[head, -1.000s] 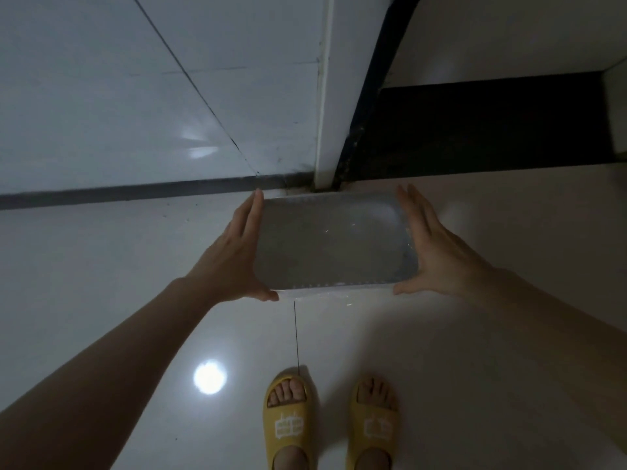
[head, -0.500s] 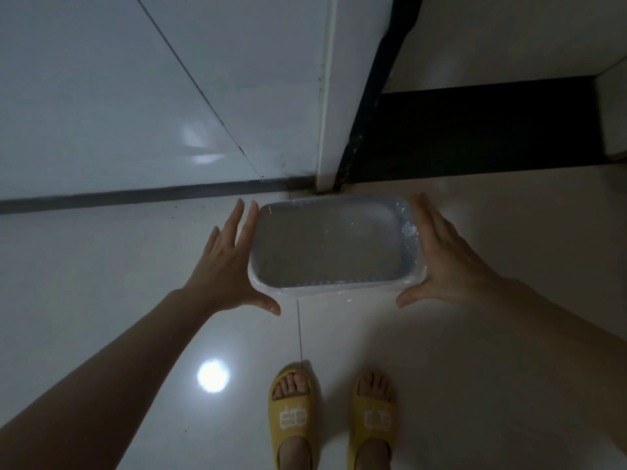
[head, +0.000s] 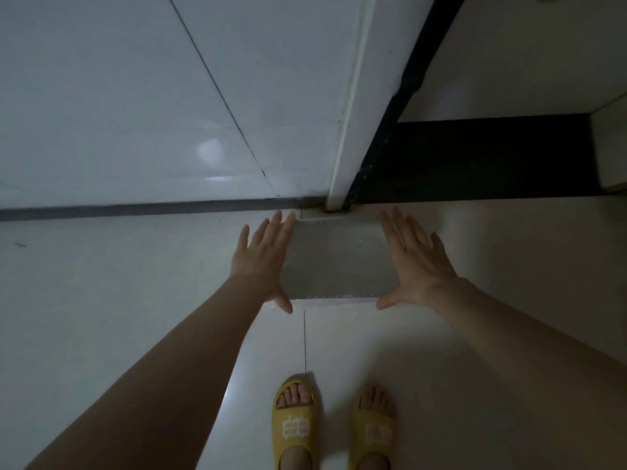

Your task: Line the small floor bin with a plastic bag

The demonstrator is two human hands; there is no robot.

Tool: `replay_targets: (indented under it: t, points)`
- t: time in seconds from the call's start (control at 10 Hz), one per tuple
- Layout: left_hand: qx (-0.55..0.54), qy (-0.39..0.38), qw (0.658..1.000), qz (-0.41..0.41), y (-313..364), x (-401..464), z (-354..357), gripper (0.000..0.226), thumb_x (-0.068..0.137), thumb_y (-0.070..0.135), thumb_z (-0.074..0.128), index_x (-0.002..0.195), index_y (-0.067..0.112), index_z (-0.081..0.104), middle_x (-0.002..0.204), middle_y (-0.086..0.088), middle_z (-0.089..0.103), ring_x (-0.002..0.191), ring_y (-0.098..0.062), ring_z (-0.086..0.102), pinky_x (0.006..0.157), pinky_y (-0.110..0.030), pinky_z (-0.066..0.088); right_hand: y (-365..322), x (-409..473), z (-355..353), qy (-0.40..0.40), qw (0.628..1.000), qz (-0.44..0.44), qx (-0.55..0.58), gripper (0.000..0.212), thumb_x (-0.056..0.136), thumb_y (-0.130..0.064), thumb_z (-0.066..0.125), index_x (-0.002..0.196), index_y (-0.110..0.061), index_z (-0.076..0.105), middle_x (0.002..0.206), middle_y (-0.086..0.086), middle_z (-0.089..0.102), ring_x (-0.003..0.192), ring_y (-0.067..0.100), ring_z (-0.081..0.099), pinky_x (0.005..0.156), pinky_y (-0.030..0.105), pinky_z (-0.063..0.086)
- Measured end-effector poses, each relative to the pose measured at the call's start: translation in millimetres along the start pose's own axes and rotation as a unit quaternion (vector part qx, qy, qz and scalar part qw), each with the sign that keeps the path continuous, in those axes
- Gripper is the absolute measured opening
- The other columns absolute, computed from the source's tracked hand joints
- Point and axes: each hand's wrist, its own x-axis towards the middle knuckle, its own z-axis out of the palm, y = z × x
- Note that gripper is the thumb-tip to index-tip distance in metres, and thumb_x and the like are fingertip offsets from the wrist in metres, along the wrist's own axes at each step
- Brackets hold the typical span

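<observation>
A small rectangular floor bin stands on the pale tiles, close to the wall corner. Clear plastic bag film shows along its near rim and seems to line the grey inside. My left hand lies flat along the bin's left short side with the fingers spread. My right hand does the same on the right short side. Neither hand closes around anything. The hands hide both short rims, and I cannot tell whether the palms touch the bin.
A white tiled wall with a dark skirting strip runs just behind the bin. A white door frame and a dark threshold lie to the back right. My feet in yellow slippers stand in front of the bin.
Both hands have opened from flat, fingers-together contact to spread fingers, and now cover the bin's short rims, which showed half a second ago. The bin stays by the wall.
</observation>
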Motion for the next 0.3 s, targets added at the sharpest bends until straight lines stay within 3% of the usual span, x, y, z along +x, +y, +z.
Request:
replay_targets:
  t: [0.1, 0.2, 0.3]
  points:
    - [-0.066, 0.011, 0.997, -0.042, -8, -27, -18, 0.142, 0.052, 0.07, 0.071, 0.138, 0.02, -0.031, 0.155, -0.01, -0.023, 0.143, -0.028, -0.013, 0.114, -0.049, -0.007, -10, -17, -14, 0.011, 1.0, 0.012, 0.02, 0.136, 0.057, -0.056, 0.078, 0.142, -0.023, -0.023, 0.156, 0.005, -0.022, 0.144, 0.028, -0.013, 0.115, 0.053, 0.002]
    - [-0.068, 0.07, 0.994, -0.058, -9, -66, -51, 0.108, 0.074, 0.071, 0.047, 0.135, 0.028, -0.031, 0.155, -0.009, -0.021, 0.144, -0.027, -0.012, 0.116, -0.048, -0.004, -34, -44, -39, 0.055, 0.998, 0.025, 0.024, 0.097, 0.083, -0.059, 0.049, 0.143, -0.026, -0.02, 0.158, 0.005, -0.017, 0.145, 0.027, -0.01, 0.117, 0.051, 0.004]
    - [-0.057, 0.111, 0.99, -0.063, 0, -105, -86, 0.078, 0.088, 0.064, 0.024, 0.131, 0.033, -0.034, 0.151, -0.008, -0.029, 0.143, -0.027, -0.014, 0.116, -0.047, -0.005, -68, -78, -66, 0.073, 0.996, 0.02, 0.055, 0.078, 0.091, -0.053, 0.034, 0.144, -0.026, -0.017, 0.158, 0.006, -0.013, 0.145, 0.028, -0.009, 0.117, 0.049, 0.0]
